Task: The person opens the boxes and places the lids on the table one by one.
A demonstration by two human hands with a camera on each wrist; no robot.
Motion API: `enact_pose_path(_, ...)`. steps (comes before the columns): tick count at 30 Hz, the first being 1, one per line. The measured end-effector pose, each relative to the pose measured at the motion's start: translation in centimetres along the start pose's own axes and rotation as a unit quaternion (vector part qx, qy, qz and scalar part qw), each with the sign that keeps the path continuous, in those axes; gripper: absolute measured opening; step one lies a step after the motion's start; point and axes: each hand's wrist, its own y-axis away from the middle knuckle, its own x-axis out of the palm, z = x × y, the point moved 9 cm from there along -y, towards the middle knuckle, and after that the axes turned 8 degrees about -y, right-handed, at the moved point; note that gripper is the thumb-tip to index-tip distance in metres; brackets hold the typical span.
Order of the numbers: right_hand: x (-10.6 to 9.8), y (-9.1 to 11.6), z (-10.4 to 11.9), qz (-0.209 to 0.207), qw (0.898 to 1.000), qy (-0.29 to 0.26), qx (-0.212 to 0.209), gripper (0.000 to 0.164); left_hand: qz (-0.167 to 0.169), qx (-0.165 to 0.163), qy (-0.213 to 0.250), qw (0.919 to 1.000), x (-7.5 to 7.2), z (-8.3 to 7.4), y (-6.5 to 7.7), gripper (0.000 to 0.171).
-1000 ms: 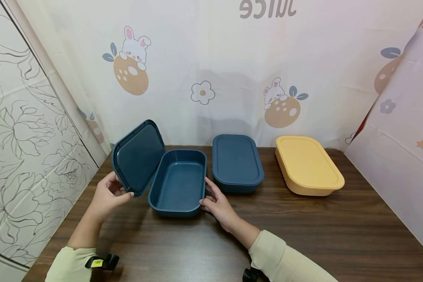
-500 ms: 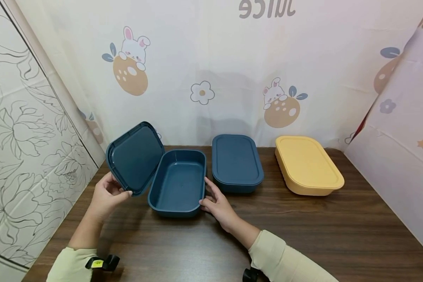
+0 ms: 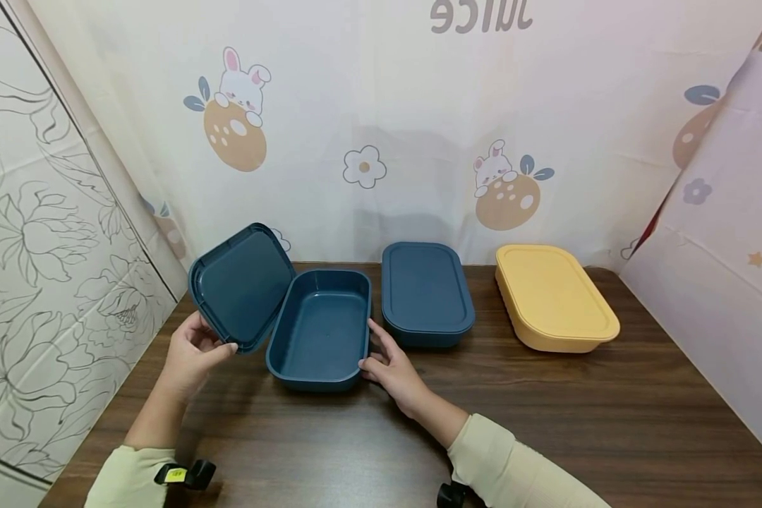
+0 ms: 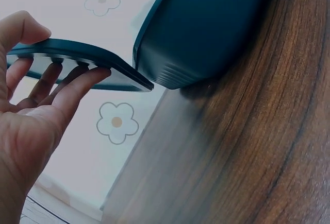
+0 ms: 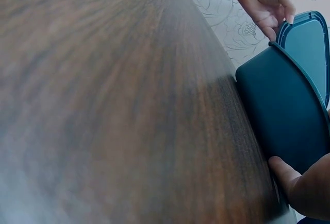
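A dark blue lunch box stands uncovered on the table at left of centre, nothing inside it. Its matching lid is tilted up at the box's left, underside facing the head camera. My left hand pinches the lid's near edge; in the left wrist view the thumb lies over the lid and several fingers support it from below. My right hand holds the box at its near right corner, thumb at the rim and index finger along the side wall.
A second blue lunch box, lid on, stands close to the right. Farther right is a yellow lidded lunch box. Behind them hangs a printed curtain, and a floral panel borders the brown wooden table at left.
The lid has swung left and down a little in my left hand, leaning farther from the box. My right hand and the box have stayed in place.
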Motion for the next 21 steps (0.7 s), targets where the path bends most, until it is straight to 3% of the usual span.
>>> enact_pose_path(16,-0.1,-0.1,-0.1,-0.001,1.0,0.0,0.0,0.074,-0.043,-0.023,0.027,0.9984,-0.7,1.1,-0.1,0.046)
enact_pose_path(21,-0.1,0.0,-0.1,-0.001,1.0,0.0,0.0,0.074,-0.05,-0.044,0.047,0.9967,-0.8,1.6,0.0,0.046)
